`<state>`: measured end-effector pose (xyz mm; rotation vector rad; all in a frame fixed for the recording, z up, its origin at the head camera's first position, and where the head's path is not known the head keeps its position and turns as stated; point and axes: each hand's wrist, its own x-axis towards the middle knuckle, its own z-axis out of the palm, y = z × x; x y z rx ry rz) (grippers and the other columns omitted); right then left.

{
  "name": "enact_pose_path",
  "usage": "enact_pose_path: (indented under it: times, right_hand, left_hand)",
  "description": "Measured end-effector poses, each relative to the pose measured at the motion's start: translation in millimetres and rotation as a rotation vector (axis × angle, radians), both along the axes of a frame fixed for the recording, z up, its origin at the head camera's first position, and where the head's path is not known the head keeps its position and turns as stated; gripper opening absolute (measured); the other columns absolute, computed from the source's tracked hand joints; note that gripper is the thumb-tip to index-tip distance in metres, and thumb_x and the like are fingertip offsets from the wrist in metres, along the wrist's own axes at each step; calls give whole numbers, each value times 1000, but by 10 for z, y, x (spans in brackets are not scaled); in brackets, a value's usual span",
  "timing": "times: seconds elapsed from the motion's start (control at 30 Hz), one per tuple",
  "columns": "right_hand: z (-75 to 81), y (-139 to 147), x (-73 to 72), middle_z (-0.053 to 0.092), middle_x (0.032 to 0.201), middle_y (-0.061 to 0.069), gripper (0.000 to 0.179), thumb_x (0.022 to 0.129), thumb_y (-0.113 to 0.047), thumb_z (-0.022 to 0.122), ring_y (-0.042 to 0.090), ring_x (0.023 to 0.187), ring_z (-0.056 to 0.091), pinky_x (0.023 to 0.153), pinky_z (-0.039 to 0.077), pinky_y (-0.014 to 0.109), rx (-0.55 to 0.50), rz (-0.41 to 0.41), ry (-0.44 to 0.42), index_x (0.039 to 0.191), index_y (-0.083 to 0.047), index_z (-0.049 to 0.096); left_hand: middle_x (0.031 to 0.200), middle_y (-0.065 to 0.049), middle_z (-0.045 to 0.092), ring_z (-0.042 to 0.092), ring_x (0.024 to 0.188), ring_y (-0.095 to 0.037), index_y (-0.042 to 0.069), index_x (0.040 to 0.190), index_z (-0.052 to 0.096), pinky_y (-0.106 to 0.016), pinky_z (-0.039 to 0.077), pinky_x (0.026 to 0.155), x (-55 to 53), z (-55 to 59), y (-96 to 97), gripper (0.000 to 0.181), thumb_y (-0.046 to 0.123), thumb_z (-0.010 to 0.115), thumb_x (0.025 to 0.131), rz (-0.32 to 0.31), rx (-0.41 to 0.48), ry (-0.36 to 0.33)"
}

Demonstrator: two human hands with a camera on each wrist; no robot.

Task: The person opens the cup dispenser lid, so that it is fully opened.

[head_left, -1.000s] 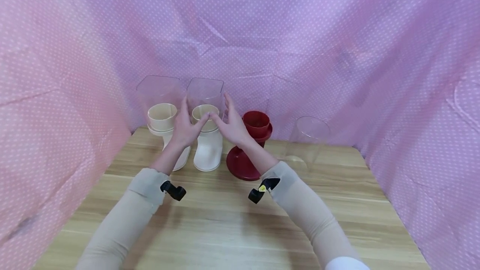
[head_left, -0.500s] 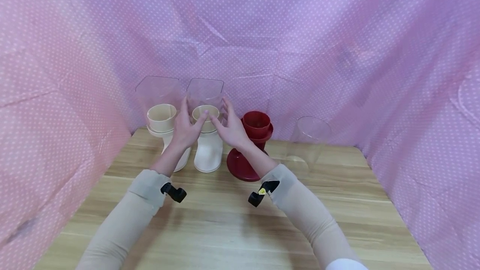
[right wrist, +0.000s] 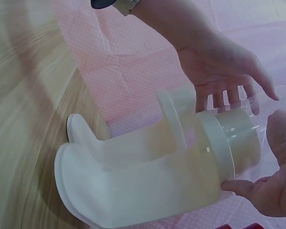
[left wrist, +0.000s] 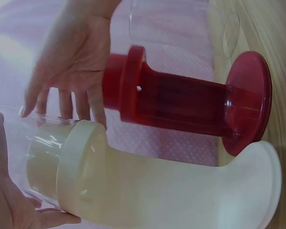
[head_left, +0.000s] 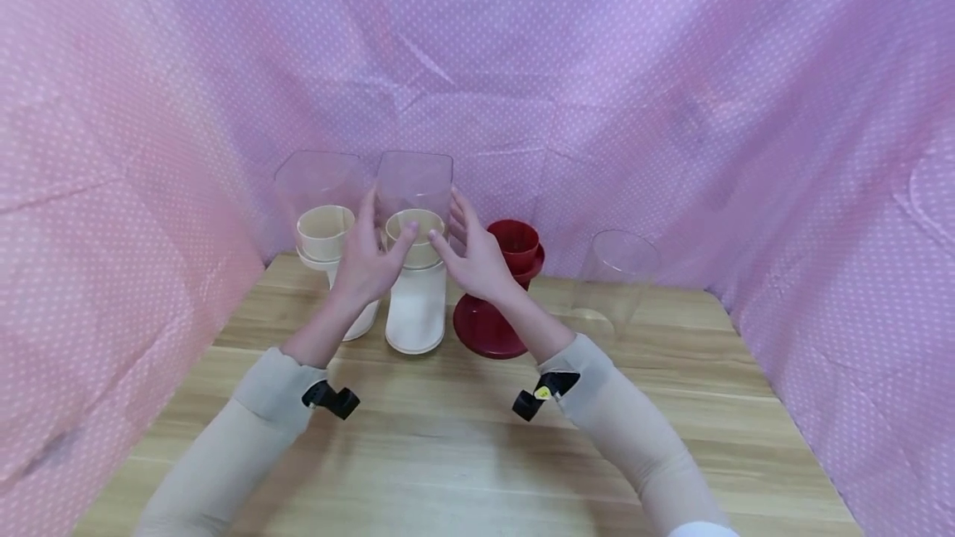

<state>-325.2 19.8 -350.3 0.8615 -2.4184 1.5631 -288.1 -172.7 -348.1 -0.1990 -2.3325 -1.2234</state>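
Note:
A white boot-shaped dispenser stand [head_left: 415, 313] with a beige cup-like top [head_left: 425, 253] stands upright between my hands. A clear square-rimmed container [head_left: 414, 176] rises around its cup. My left hand [head_left: 364, 262] holds the left side of the container, and my right hand [head_left: 479, 262] holds the right side. Both thumbs point inward at the front, apart from each other; the fingers reach along the sides. In the right wrist view, a fingertip of the right hand [right wrist: 271, 191] lies by the stand's collar [right wrist: 218, 143]. The left wrist view shows the left hand [left wrist: 7, 195] at the collar's near side.
A similar white dispenser [head_left: 325, 247] with a clear container stands to the left. On the right is a red dispenser [head_left: 515, 243] with a round foot [head_left: 487, 328]. Farther right stands a clear cylinder [head_left: 615, 276]. Pink dotted cloth [head_left: 477, 48] hangs behind the wooden table [head_left: 448, 454].
The middle white dispenser has shifted slightly toward me and to the right, together with both hands. The thumbs have drawn apart from touching. The other dispensers stay where they were.

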Motion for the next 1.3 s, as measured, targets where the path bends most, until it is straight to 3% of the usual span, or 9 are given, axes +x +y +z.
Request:
enact_pose_path:
  times: [0.13, 0.27, 0.37, 0.63, 0.93, 1.13, 1.3]
  right_hand:
    - [58, 100, 124, 42, 168, 21, 78, 106, -33, 66, 37, 147, 54, 112, 54, 48, 20, 2, 40, 170, -18, 23]
    - [134, 246, 298, 47, 164, 21, 76, 106, -30, 67, 40, 140, 60, 103, 59, 53, 50, -5, 76, 168, -14, 26]
    - [171, 416, 441, 50, 161, 23, 73, 106, -25, 68, 41, 135, 64, 98, 61, 54, 48, -4, 82, 166, -13, 29]
    - [161, 862, 792, 62, 149, 25, 68, 101, -14, 74, 40, 124, 72, 89, 65, 46, 26, -52, 153, 158, -7, 38]
    - [-71, 1198, 1062, 70, 137, 24, 67, 96, 0, 76, 43, 122, 72, 88, 65, 36, -17, -83, 235, 153, -7, 43]
    - [-119, 1309, 1124, 70, 137, 24, 68, 94, 1, 77, 44, 120, 72, 86, 65, 35, -14, -105, 250, 153, -8, 44]
    - [-145, 1355, 1140, 68, 140, 24, 68, 94, 3, 77, 45, 120, 72, 86, 66, 36, -19, -106, 240, 153, -7, 45]
  left_hand:
    - [96, -16, 65, 47, 60, -18, 7, 170, 20, -28, 45, 55, 178, 102, -6, 90, 44, 64, 101, -28, -46, 42]
    - [115, -23, 71, 71, 90, -29, -1, 167, 24, -38, 60, 74, 373, 157, 32, 92, 35, 72, 97, -86, -54, 84]
    - [139, -26, 66, 71, 121, -37, -2, 166, 26, -49, 65, 91, 505, 168, 125, 92, 28, 77, 95, -149, -41, 103]
    - [152, -23, 59, 65, 132, -37, -4, 165, 28, -40, 66, 85, 769, 166, 434, 93, 18, 82, 92, -277, -61, 173]
    - [153, -24, 58, 66, 130, -37, -4, 165, 28, -35, 66, 86, 911, -7, 696, 95, 16, 84, 91, -384, -83, 206]
    - [139, -23, 67, 72, 111, -29, -1, 165, 31, -31, 66, 84, 891, -101, 805, 96, 18, 86, 89, -372, -94, 242]
    - [130, -19, 70, 69, 93, -22, 0, 165, 33, -27, 66, 80, 885, -152, 862, 97, 18, 88, 87, -353, -99, 267]
